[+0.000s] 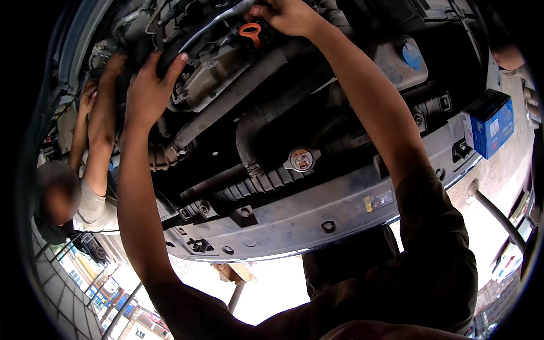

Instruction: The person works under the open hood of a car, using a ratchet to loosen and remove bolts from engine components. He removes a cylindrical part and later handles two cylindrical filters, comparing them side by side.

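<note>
A long, curved silver-edged part (214,24) slants over the top of the engine, and its far side merges with the dark bay. At its lower left end is my left hand (146,96), thumb along the near side and forefinger apart from it, with dark material between them. My right hand (288,17) closes around the upper right end, its fingers partly cut off by the top of the picture. Just below that hand, an orange ring handle (250,34) sticks up from the engine. A ribbed metal engine housing (212,76) lies beneath the part.
The radiator cap (301,160) sits in front, behind the grey front panel (283,212). A coolant tank with a blue cap (412,55) is at the right. A blue box (490,124) rests at the right front corner. A co-worker's arms (101,122) reach in from the left.
</note>
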